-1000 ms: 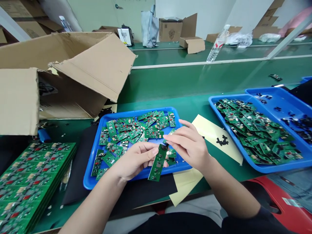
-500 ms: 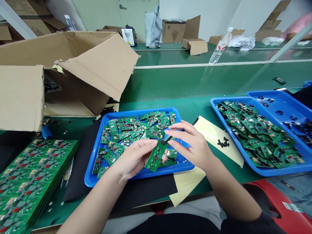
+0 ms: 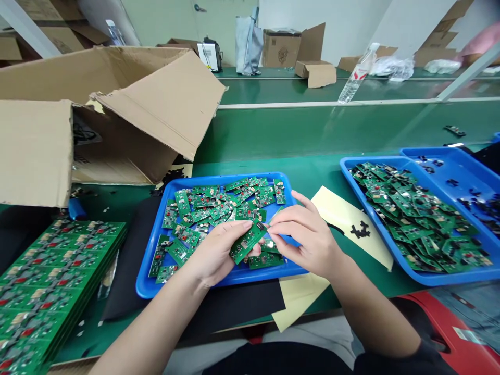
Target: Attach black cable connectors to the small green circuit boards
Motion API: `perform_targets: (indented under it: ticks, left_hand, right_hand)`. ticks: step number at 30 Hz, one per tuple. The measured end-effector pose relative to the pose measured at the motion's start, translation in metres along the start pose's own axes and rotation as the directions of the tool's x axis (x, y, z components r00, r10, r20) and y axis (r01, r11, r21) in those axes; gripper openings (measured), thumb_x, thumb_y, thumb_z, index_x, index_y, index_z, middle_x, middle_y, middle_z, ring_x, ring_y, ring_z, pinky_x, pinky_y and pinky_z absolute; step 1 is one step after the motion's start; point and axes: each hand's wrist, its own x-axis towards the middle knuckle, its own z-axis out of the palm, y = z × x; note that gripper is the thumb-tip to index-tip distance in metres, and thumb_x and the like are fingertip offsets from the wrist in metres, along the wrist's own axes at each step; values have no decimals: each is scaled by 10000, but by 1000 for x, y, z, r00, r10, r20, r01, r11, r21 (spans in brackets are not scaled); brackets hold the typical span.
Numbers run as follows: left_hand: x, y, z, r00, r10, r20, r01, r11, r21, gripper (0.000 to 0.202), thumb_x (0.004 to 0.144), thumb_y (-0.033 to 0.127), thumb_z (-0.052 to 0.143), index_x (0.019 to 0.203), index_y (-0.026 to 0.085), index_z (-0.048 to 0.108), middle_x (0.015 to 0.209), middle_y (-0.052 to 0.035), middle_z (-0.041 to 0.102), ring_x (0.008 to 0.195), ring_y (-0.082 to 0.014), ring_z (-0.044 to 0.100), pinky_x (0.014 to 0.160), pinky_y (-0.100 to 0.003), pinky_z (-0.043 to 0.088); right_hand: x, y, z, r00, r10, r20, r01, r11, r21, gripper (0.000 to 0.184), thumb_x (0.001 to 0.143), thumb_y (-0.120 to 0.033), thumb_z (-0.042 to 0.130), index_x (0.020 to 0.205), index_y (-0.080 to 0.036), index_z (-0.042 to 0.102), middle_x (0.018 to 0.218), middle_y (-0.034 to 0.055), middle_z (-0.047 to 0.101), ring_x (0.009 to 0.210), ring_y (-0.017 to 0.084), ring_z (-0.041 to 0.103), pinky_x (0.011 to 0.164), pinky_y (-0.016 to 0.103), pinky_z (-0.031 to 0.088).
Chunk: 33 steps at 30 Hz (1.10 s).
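My left hand [image 3: 221,252] grips a small green circuit board [image 3: 248,240] between thumb and fingers, tilted over the front part of a blue tray [image 3: 145,271]. Near the board's upper right end is a small black piece [image 3: 261,225]. My right hand [image 3: 302,232] is closed in a pinch at that end, its fingertips touching or almost touching the board. A thin black strip [image 3: 336,228] shows behind the right hand, over a yellow sheet; its other end is hidden by the fingers. Many loose circuit boards [image 3: 187,234] lie in the tray.
On the left are stacked board panels [image 3: 54,271] and a large open cardboard box [image 3: 156,109]. At right, a blue tray [image 3: 347,182] holds piled boards, beside another tray [image 3: 414,152] with black pieces. Black cutouts [image 3: 360,229] lie on the yellow sheet [image 3: 324,200]. A bottle [image 3: 357,75] stands behind.
My right fingers have closed together at the board's end, where a black strip showed between them before. The strip's far end has swung lower and right. The board has tilted slightly.
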Motion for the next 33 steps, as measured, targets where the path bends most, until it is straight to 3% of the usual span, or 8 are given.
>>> perform_targets:
  ticks: [14,24,33]
  left_hand:
    - [0,-1,0,998,30,53,-32,999,34,255,711,345,696,614,122,620,570,-8,601,539,-80,542,582,-185,458]
    - [-4,2,-2,995,36,93,-55,978,202,285,735,404,664,652,132,679,586,-14,623,560,-95,525,596,-207,410]
    - [-5,2,-4,993,40,109,-68,960,271,302,741,415,649,602,147,659,562,-1,619,576,-109,520,630,-226,415]
  right_hand:
    - [0,2,1,998,-62,-27,61,998,-35,100,781,-97,592,773,-196,584,760,-6,653,681,109,618,1021,496,386]
    - [-1,3,3,1000,-22,-21,20,996,-82,79,846,-121,560,823,-181,606,783,18,669,710,126,626,1015,480,393]
    - [-3,2,9,998,-32,-47,27,995,-94,239,833,-13,483,846,-203,627,819,13,642,745,114,625,1008,478,402]
